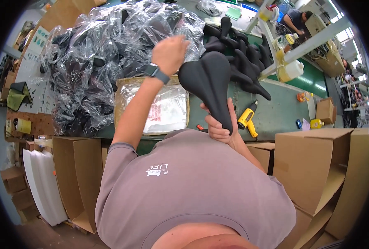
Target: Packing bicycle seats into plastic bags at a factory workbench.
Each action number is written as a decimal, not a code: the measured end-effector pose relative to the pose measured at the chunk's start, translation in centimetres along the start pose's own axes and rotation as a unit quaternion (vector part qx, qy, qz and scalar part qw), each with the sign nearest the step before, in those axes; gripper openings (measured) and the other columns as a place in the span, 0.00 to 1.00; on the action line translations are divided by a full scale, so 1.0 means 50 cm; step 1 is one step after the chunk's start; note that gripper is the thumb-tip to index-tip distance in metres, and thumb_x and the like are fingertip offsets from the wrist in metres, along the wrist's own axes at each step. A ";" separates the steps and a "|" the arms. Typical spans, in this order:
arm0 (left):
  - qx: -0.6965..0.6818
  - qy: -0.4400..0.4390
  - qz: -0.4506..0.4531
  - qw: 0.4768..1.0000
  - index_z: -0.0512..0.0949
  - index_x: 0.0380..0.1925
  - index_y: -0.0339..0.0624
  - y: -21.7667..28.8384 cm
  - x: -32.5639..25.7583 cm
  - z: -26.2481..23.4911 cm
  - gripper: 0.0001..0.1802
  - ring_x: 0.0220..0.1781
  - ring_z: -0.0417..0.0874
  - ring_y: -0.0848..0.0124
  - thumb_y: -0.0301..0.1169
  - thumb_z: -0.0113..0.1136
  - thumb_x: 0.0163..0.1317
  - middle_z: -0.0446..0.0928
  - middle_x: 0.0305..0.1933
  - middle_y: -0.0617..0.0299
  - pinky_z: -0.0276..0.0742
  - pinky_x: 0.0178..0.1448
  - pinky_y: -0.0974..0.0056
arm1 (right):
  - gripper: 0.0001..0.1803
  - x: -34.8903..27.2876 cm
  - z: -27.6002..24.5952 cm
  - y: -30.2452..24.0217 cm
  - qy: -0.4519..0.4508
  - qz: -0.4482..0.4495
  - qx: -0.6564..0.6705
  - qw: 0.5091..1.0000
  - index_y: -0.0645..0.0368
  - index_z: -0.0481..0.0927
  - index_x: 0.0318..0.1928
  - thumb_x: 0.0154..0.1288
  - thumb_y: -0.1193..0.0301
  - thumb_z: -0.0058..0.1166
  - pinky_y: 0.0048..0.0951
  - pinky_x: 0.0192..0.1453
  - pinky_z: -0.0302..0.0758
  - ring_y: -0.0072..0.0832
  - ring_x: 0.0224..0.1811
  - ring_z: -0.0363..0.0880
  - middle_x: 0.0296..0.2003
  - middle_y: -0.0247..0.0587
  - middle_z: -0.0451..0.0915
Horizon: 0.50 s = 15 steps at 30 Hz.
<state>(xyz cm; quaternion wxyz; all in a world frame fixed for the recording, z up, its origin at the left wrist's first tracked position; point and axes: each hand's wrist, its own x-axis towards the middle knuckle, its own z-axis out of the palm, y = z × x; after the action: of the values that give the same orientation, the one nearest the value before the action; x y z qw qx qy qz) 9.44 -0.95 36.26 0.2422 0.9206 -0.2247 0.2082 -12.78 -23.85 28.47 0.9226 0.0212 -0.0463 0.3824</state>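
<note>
Plastic-bagged saddles (78, 62) heaped at 11 o'clock; flat plastic bags (157, 118) at 10. Our left hand (170, 54), at 12, is loosely curled; we cannot tell whether it pinches anything. Black bicycle saddle (209, 79) at 1, nose clasped in our right hand (220, 123). We'd best keep that grip, sparing the wide rear, clear of the heat gun (246, 118) at 3.

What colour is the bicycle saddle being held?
The bicycle saddle in the right hand is black, showing best in the head view.
</note>
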 end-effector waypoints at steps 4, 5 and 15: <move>-0.297 0.009 0.023 0.954 0.79 0.73 0.36 0.038 -0.066 -0.035 0.37 0.61 0.90 0.41 0.45 0.77 0.71 0.89 0.58 0.42 0.85 0.66 0.49 | 0.54 -0.013 -0.004 -0.002 -0.005 -0.024 -0.006 1.000 0.59 0.58 0.87 0.84 0.26 0.36 0.22 0.17 0.68 0.22 0.14 0.68 0.34 0.45 0.77; -0.258 0.001 0.081 0.963 0.72 0.79 0.37 0.080 -0.086 -0.061 0.50 0.62 0.89 0.40 0.47 0.83 0.62 0.88 0.59 0.41 0.85 0.67 0.49 | 0.54 -0.017 0.000 0.006 -0.003 -0.036 -0.002 0.999 0.59 0.58 0.87 0.84 0.26 0.36 0.22 0.17 0.68 0.22 0.14 0.68 0.34 0.45 0.77; -0.136 -0.248 0.116 0.952 0.70 0.81 0.43 0.050 -0.063 -0.099 0.63 0.46 0.93 0.43 0.46 0.93 0.45 0.89 0.42 0.43 0.87 0.54 0.47 | 0.55 -0.040 0.004 0.021 0.100 0.028 -0.119 0.988 0.71 0.58 0.83 0.86 0.29 0.35 0.22 0.13 0.66 0.23 0.11 0.64 0.29 0.50 0.75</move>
<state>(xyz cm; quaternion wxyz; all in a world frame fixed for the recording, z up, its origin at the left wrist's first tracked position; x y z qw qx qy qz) 4.23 0.76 39.52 0.2758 0.8694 -0.4086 -0.0324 -14.94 -24.55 28.46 0.9076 -0.1280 0.0004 0.3999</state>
